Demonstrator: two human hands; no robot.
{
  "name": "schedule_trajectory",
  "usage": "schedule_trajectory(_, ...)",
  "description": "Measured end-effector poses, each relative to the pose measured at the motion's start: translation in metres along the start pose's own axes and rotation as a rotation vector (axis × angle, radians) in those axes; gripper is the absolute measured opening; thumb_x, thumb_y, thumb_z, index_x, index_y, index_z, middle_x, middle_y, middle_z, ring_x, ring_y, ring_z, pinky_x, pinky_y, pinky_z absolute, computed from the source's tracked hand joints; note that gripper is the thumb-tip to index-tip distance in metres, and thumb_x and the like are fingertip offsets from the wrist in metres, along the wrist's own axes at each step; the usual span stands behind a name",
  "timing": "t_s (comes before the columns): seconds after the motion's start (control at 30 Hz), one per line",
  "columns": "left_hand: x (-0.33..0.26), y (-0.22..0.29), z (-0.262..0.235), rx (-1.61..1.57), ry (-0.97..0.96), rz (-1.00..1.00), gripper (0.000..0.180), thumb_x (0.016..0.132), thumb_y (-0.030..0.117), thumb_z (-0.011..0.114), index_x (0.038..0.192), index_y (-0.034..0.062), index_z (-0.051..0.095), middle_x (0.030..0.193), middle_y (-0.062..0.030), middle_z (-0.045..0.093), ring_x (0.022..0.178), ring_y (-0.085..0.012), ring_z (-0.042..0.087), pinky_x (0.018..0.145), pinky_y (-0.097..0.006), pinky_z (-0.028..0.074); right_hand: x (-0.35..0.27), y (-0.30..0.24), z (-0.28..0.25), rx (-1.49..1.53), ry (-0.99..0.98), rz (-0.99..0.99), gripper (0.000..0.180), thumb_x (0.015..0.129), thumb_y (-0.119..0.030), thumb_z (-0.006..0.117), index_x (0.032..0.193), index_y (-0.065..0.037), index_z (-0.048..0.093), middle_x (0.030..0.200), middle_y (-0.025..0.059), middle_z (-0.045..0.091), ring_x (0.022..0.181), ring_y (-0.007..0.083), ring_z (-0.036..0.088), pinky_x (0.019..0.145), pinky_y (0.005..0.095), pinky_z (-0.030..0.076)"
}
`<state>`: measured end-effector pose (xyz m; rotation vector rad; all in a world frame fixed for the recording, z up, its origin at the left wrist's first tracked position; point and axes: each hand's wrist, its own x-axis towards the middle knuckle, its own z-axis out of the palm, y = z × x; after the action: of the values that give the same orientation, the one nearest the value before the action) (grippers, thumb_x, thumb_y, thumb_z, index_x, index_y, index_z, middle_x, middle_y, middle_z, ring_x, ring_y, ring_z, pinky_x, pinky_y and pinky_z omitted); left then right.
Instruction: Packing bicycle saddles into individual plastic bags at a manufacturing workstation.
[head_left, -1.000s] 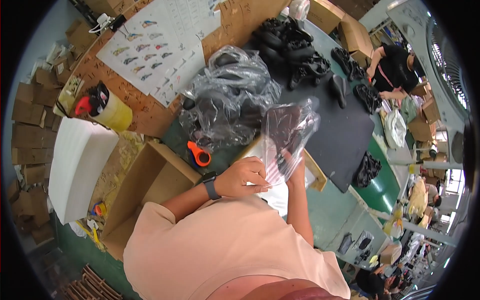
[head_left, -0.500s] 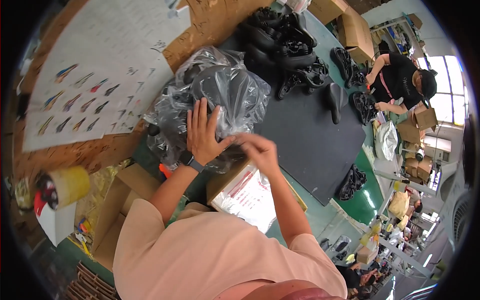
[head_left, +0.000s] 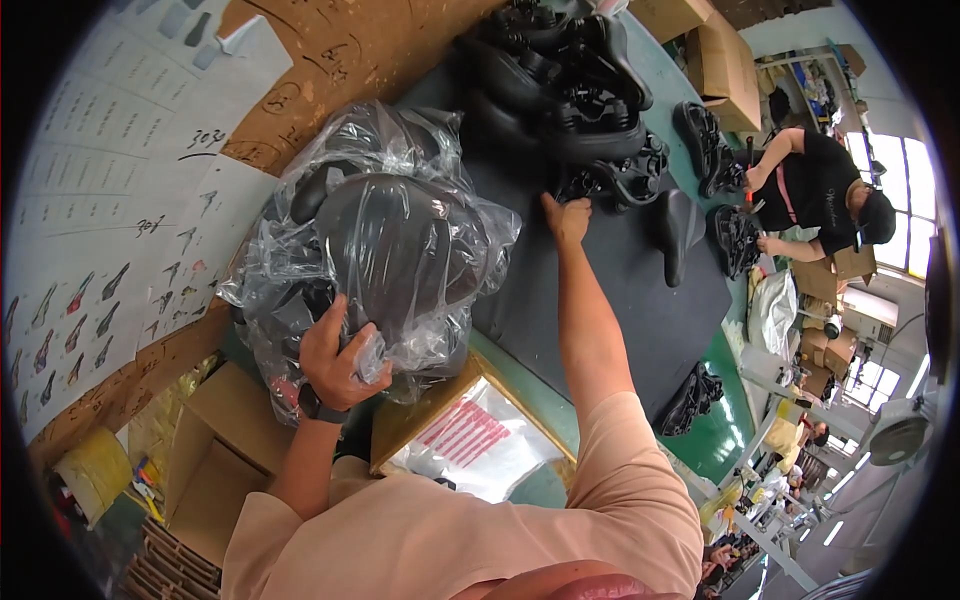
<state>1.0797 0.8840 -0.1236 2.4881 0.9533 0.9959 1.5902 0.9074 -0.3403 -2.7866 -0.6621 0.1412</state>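
Observation:
Black bicycle saddles wrapped in clear plastic bags are heaped on the left of the table. My left hand (head_left: 340,365) is closed on the crumpled end of the clear plastic bag (head_left: 405,352) around the nearest wrapped saddle (head_left: 385,250). Farther off, my right hand (head_left: 568,218) is closed on the near end of an unwrapped bicycle saddle (head_left: 580,182), which lies underside up at the edge of a pile. Its fingertips are partly hidden against the black parts. More black saddles (head_left: 600,130) are stacked behind it.
A dark mat (head_left: 630,320) covers much of the green table, with a single saddle (head_left: 678,235) on it. A carton with a silvery bag (head_left: 480,430) stands close to me. An open cardboard box (head_left: 215,440) is at left. Across the table, a person in black (head_left: 815,195) handles saddles.
My right hand has left the plastic bag and reached forward to the saddle pile. My left hand has shifted from lying flat on the wrapped saddle to clutching the bag's near end.

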Motion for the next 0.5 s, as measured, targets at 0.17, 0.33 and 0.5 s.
schedule_trajectory(0.17,-0.011,-0.008,-0.001,0.025,0.009,0.017,0.064,0.08,0.044,0.085,0.136,0.0174,0.07,0.152,-0.0285,0.06,0.123,-0.0448,0.07,0.092,-0.052,0.058,-0.024,0.051,-0.058,0.0,-0.316,-0.146,0.091,0.081,-0.056,0.083,0.132,0.011,0.048,0.111,0.0389,0.073,0.108,0.054,0.072,0.095,0.0564,0.058)
schedule_trajectory(0.33,-0.014,-0.01,0.006,0.044,0.009,0.029,0.063,0.085,0.052,0.08,0.138,0.0188,0.069,0.151,-0.0274,0.061,0.123,-0.0439,0.07,0.091,-0.051,0.057,-0.104,0.152,-0.175,-0.363,-0.666,-0.139,0.084,0.079,-0.045,0.086,0.14,0.001,0.052,0.114,0.0323,0.076,0.109,0.0507,0.073,0.096,0.0563,0.058)
schedule_trajectory(0.5,-0.014,-0.013,0.008,0.051,0.011,0.055,0.062,0.092,0.059,0.073,0.139,0.0192,0.067,0.15,-0.0265,0.062,0.122,-0.044,0.07,0.091,-0.051,0.056,-0.062,0.176,-0.289,-0.145,-0.658,-0.206,0.072,0.085,-0.039,0.088,0.142,-0.003,0.066,0.102,0.019,0.08,0.093,0.034,0.078,0.089,0.0446,0.06)
